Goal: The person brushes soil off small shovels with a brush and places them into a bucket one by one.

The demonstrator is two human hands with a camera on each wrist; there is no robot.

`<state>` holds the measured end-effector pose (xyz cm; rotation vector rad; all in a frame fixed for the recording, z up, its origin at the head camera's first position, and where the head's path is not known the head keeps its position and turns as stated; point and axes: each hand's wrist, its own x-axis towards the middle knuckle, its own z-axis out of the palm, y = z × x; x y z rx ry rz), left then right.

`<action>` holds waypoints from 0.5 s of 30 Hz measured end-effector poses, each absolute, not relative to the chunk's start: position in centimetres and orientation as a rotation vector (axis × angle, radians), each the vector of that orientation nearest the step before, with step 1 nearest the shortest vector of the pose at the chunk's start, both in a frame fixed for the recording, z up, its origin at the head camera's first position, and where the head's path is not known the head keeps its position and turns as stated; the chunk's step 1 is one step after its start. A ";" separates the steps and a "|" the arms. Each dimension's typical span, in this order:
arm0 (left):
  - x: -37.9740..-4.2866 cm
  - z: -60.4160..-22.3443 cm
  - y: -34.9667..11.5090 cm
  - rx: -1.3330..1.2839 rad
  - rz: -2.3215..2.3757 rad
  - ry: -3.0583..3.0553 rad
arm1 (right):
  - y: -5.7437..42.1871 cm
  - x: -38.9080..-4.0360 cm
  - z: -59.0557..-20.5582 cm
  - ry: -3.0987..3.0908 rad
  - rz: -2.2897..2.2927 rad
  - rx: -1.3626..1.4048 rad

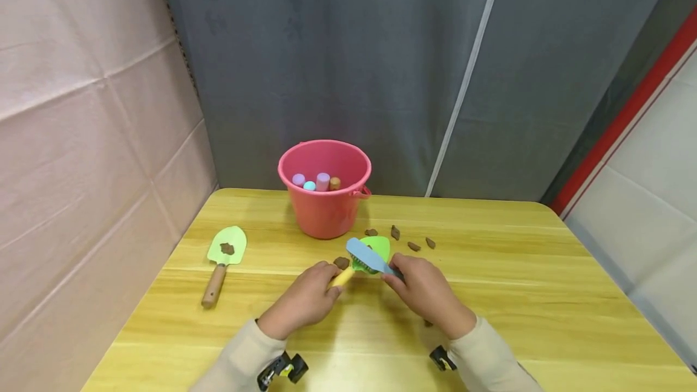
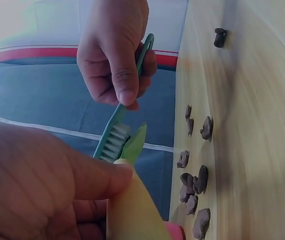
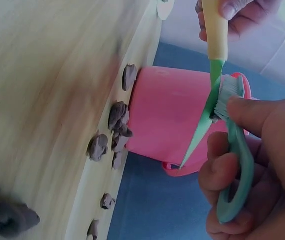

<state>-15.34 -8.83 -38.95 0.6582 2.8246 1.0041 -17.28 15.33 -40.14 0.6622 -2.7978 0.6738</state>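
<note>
My left hand (image 1: 306, 296) grips the yellow handle of a small trowel (image 1: 382, 247) with a green blade, held over the table. A blue-green brush (image 1: 363, 253) is in my right hand (image 1: 422, 288), thumb and fingers curled round its handle. In the right wrist view the brush's pale bristles (image 3: 227, 95) touch the trowel blade (image 3: 205, 120). Dark bits on the blade are partly hidden by the brush. Brown clumps (image 1: 341, 262) lie on the table around the trowel, several more (image 2: 206, 128) showing in the left wrist view.
Behind the hands stands a pink bucket (image 1: 327, 213) with purple, blue and brown rounded ends inside. A second trowel (image 1: 216, 286), wooden-handled with a pale green blade, lies at the left, a brown clump (image 1: 227, 248) on it. A grey curtain (image 1: 337, 65) hangs behind the wooden table (image 1: 523, 295).
</note>
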 end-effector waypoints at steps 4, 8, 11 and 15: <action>-15.3 -39.0 -8.9 0.667 1.008 2.824 | 15.5 -17.3 -40.1 -2.814 0.659 0.646; -15.4 -39.0 -8.9 0.682 1.016 2.825 | 15.7 -17.3 -40.1 -2.818 0.655 0.639; -15.4 -39.1 -9.0 0.685 1.020 2.824 | 15.8 -17.3 -40.2 -2.821 0.666 0.623; -15.4 -39.1 -9.1 0.685 1.021 2.823 | 16.0 -17.3 -40.2 -2.834 0.681 0.603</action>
